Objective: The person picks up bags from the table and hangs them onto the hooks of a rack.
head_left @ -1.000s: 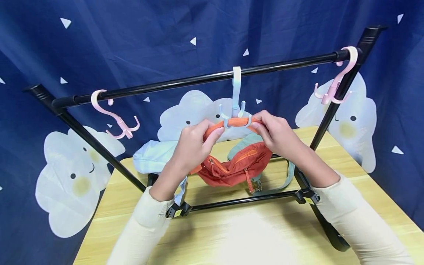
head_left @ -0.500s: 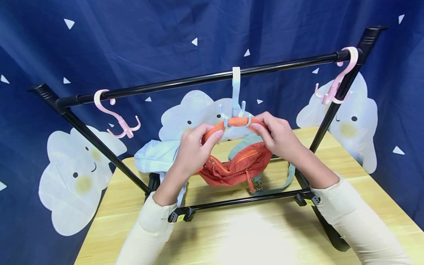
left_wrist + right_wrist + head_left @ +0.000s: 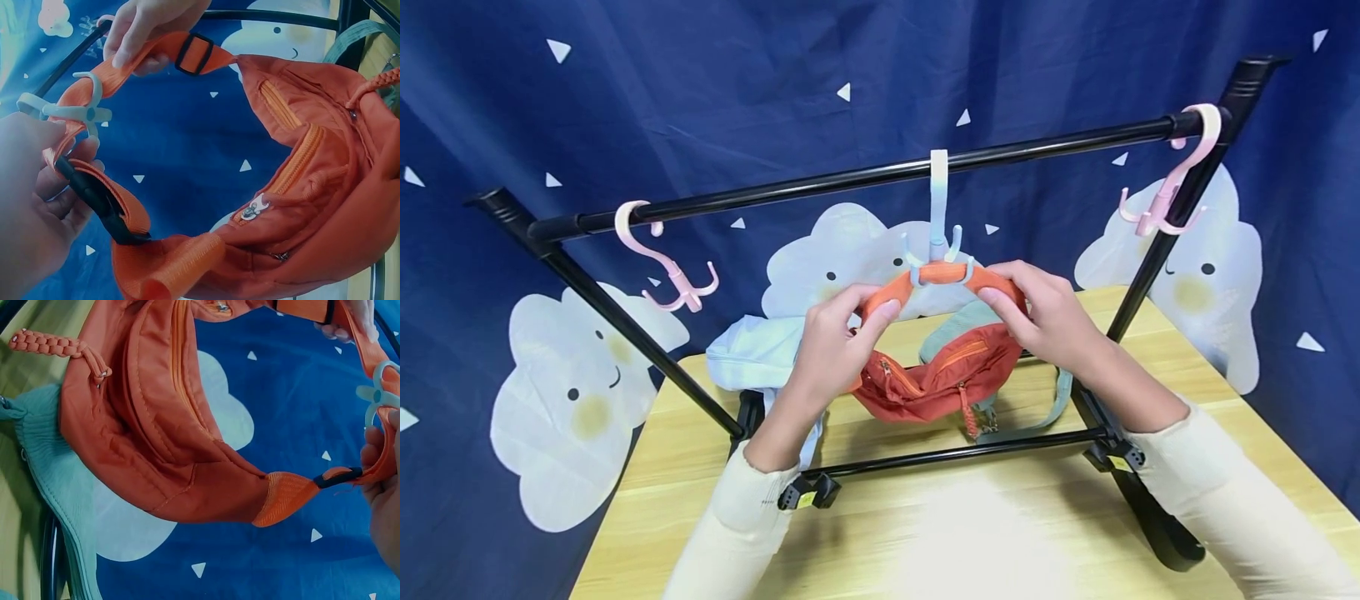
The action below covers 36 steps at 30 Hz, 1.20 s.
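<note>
An orange-red waist bag [image 3: 936, 379] hangs by its orange strap [image 3: 943, 272], which lies across two prongs of a pale blue hook [image 3: 938, 204] in the head view. Left of the hook, my left hand [image 3: 835, 346] pinches the strap between thumb and fingers. On the other side my right hand [image 3: 1048, 321] holds it likewise, thumb in front. A black side-release buckle [image 3: 100, 200] sits just below my left fingers in the left wrist view. Near the right hand, a black slider [image 3: 194, 54] is on the strap.
The hook hangs from a black rail [image 3: 820, 183]. Pink hooks hang at its left [image 3: 662, 258] and right [image 3: 1176, 175] ends. Behind the waist bag lie a light blue bag [image 3: 748, 350] and a grey-green bag [image 3: 958, 325], on a wooden table [image 3: 865, 533].
My right hand has moved slightly right and down along the strap, leaving more of it showing beside the hook. The left hand keeps its grip. The view has shifted slightly.
</note>
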Available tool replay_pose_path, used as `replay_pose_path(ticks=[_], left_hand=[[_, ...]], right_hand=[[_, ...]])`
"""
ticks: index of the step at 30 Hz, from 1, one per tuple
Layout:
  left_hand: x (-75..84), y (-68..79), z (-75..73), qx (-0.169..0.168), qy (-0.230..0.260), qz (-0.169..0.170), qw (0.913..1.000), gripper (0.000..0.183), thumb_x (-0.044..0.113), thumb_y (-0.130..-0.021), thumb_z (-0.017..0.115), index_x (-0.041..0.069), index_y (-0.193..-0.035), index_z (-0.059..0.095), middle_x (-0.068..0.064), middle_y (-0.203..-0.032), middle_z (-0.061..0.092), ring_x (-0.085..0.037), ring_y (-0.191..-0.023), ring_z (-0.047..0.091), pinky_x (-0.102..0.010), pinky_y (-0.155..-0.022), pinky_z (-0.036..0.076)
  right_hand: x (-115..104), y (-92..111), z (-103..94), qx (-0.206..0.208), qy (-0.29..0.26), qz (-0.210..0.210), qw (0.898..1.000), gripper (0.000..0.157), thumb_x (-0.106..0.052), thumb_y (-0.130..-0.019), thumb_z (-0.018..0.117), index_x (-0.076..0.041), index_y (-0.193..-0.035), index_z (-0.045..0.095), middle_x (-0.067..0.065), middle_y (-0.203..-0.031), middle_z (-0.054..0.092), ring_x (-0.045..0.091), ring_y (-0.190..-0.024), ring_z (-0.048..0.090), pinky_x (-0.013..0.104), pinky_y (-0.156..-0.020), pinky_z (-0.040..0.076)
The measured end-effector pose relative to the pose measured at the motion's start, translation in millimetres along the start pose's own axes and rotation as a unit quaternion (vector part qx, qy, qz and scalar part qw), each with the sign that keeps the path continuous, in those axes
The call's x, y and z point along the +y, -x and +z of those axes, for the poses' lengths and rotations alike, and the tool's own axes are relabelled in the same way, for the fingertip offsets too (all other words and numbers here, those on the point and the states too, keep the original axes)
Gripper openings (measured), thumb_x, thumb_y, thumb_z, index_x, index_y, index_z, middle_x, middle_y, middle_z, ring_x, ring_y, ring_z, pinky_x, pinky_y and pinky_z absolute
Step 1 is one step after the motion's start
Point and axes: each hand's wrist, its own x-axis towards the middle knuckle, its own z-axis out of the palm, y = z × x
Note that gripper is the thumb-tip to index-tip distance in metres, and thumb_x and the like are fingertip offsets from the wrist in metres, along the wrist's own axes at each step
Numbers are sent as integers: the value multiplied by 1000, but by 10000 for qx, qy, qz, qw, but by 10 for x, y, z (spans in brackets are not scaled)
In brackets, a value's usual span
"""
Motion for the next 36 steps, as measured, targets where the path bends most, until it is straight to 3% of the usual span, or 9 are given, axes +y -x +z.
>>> replay_pose_path(ticks=[11, 21, 33, 36], left_hand=[[-52, 81, -10, -64, 170, -176, 9997, 26, 23, -99, 71, 8, -120, 72, -6, -93, 71, -15, -86, 64, -27, -59, 53], [-72, 138, -21, -64, 175, -134, 9997, 39, 23, -99, 70, 8, -135, 65, -7, -104, 74, -15, -90, 67, -23, -67, 54], [-110, 207, -65, 93, 175, -29, 9998, 41, 21, -99, 70, 9, -137, 62, -8, -115, 75, -17, -92, 67, -23, -61, 50], [-122, 227, -81, 167, 129, -6, 9998, 41, 20, -99, 70, 9, -137, 63, -8, -118, 74, -18, -94, 69, -25, -65, 52]], right_hand=[[-1, 70, -51, 136, 56, 66, 9999, 53, -47, -106, 54, 2, -118, 68, 13, -92, 68, 13, -77, 53, 18, -69, 41], [11, 149, -133, 46, 231, 114, 9997, 58, -50, -106, 52, 4, -124, 65, 19, -105, 70, 22, -95, 62, 14, -92, 46], [35, 238, -179, 117, 27, 37, 9999, 61, -48, -104, 57, 6, -134, 61, 20, -113, 70, 9, -100, 62, 12, -95, 46], [47, 257, -192, 92, 34, 27, 9999, 63, -48, -104, 57, 6, -135, 60, 20, -114, 70, 10, -102, 62, 11, -97, 46]])
